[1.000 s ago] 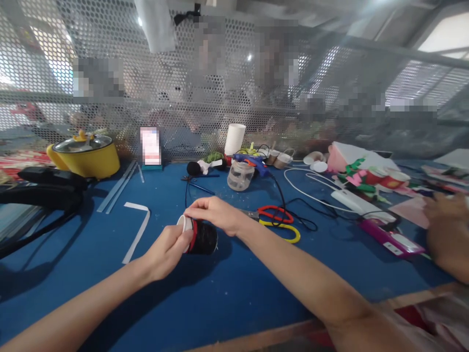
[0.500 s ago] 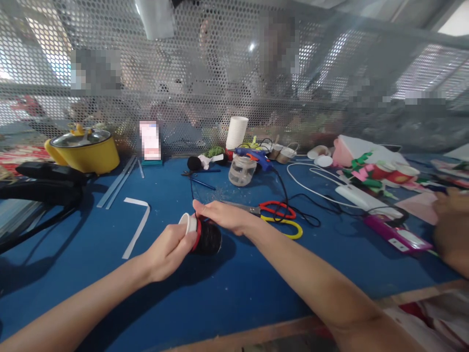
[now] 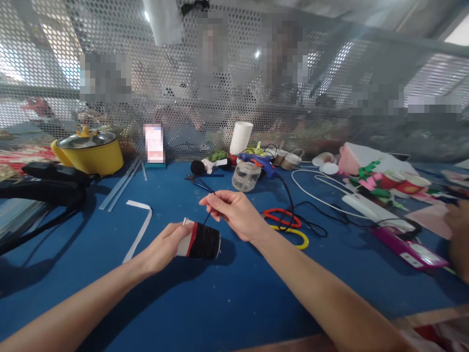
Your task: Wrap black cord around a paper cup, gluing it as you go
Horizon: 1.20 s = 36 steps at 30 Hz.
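Observation:
My left hand (image 3: 166, 244) grips a small paper cup (image 3: 200, 240) lying on its side just above the blue table; most of the cup is wound in black yarn, with a red band and a white end by my fingers. My right hand (image 3: 234, 212) is raised a little above the cup and pinches a black yarn strand (image 3: 208, 215) that runs taut down to the cup. Beyond my hand the strand trails back toward a black yarn ball (image 3: 198, 167).
Red and yellow scissors (image 3: 287, 226) lie right of my hand. A clear jar (image 3: 246, 176), blue glue gun (image 3: 258, 161), white cup stack (image 3: 241, 138), yellow pot (image 3: 90, 154), white paper strip (image 3: 139, 230) and purple case (image 3: 410, 244) lie around. Another person's hand (image 3: 459, 237) is at the right edge.
My right hand has lifted off the cup and pulled the black strand up and to the right. The left hand has turned the cup slightly.

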Each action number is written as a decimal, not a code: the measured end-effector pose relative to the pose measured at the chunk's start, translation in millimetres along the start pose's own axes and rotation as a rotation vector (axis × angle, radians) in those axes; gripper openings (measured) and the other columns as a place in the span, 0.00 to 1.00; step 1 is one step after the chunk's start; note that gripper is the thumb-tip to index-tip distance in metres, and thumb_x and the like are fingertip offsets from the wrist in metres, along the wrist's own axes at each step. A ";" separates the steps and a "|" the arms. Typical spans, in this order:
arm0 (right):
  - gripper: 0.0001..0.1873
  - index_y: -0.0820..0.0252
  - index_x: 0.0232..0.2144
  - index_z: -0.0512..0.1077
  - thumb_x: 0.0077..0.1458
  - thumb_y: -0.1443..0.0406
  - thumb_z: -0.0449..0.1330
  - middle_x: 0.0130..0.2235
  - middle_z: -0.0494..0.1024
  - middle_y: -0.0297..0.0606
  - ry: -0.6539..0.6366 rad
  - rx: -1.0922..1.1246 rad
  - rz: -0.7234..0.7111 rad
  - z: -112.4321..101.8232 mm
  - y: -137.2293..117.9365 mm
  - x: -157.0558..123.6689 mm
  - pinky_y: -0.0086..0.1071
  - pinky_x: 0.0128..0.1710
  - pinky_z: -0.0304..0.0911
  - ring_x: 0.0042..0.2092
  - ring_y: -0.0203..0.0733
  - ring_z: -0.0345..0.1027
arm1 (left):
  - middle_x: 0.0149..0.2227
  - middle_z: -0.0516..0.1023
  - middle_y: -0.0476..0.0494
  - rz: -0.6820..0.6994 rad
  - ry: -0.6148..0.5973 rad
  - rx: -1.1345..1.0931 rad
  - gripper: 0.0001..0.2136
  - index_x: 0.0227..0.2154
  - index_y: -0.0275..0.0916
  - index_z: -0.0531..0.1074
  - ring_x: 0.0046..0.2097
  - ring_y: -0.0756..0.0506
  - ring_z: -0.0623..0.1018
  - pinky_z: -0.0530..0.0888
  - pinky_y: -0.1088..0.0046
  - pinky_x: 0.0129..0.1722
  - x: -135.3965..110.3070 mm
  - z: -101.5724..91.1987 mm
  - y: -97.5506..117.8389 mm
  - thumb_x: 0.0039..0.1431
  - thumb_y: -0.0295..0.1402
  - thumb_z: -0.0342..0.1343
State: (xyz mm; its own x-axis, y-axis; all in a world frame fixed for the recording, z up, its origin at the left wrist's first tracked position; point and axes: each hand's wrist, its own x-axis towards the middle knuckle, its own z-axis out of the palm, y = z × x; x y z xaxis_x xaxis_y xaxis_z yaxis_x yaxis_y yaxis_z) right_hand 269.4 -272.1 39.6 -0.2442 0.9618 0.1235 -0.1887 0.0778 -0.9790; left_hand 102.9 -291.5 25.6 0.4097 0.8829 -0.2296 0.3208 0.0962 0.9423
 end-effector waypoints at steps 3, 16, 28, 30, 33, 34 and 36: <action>0.10 0.61 0.23 0.73 0.43 0.59 0.60 0.22 0.69 0.30 -0.008 0.040 0.033 -0.4 -1.5 0.1 0.23 0.19 0.53 0.21 0.26 0.58 | 0.18 0.56 0.55 -0.009 -0.015 -0.070 0.15 0.20 0.36 0.60 0.22 0.54 0.57 0.57 0.79 0.20 1.7 1.0 -2.0 0.52 0.43 0.41; 0.13 0.63 0.23 0.69 0.44 0.56 0.58 0.20 0.71 0.30 -0.018 0.103 0.086 -5.0 0.4 2.8 0.24 0.20 0.63 0.20 0.30 0.67 | 0.21 0.62 0.53 0.006 0.025 0.116 0.17 0.21 0.35 0.63 0.24 0.53 0.60 0.61 0.79 0.23 -5.4 6.8 7.5 0.52 0.43 0.41; 0.13 0.63 0.21 0.69 0.45 0.57 0.58 0.17 0.70 0.29 -0.032 0.070 0.143 -3.0 5.7 4.3 0.24 0.18 0.60 0.18 0.29 0.65 | 0.21 0.61 0.52 0.100 -0.064 0.138 0.17 0.19 0.36 0.61 0.25 0.52 0.60 0.63 0.77 0.27 -13.6 10.4 7.9 0.53 0.43 0.40; 0.13 0.63 0.21 0.69 0.45 0.57 0.58 0.17 0.69 0.28 -0.039 0.069 0.155 -2.7 6.3 4.6 0.23 0.18 0.60 0.18 0.29 0.64 | 0.20 0.59 0.53 0.121 -0.091 0.119 0.16 0.18 0.36 0.59 0.24 0.52 0.58 0.61 0.78 0.26 -13.7 10.2 7.7 0.54 0.42 0.39; 0.13 0.63 0.21 0.69 0.44 0.57 0.59 0.17 0.69 0.28 -0.052 0.066 0.173 -2.8 8.1 5.6 0.23 0.18 0.59 0.17 0.28 0.63 | 0.19 0.57 0.54 0.136 -0.134 0.100 0.16 0.18 0.36 0.58 0.24 0.53 0.56 0.59 0.78 0.24 -13.5 10.1 7.6 0.55 0.41 0.39; 0.13 0.63 0.21 0.69 0.44 0.57 0.59 0.17 0.69 0.28 -0.056 0.065 0.177 -2.8 8.8 5.9 0.23 0.18 0.59 0.17 0.28 0.63 | 0.19 0.56 0.54 0.142 -0.145 0.096 0.16 0.18 0.36 0.57 0.24 0.53 0.56 0.58 0.78 0.24 -13.5 10.1 7.5 0.55 0.41 0.38; 0.13 0.63 0.21 0.69 0.44 0.57 0.59 0.16 0.68 0.27 -0.065 0.059 0.185 -2.5 10.2 6.4 0.23 0.18 0.58 0.17 0.27 0.61 | 0.20 0.56 0.54 0.153 -0.162 0.092 0.16 0.18 0.37 0.57 0.24 0.53 0.56 0.58 0.78 0.24 -13.7 9.8 6.9 0.56 0.41 0.38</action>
State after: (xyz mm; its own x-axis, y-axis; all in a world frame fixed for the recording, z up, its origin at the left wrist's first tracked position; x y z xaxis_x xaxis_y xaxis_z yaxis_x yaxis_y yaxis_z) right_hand 268.2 -264.5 30.1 -0.3406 0.9391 -0.0455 -0.1901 -0.1162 -0.9749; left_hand 107.9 -307.5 32.8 0.5890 0.7977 -0.1294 0.3182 -0.0817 0.9445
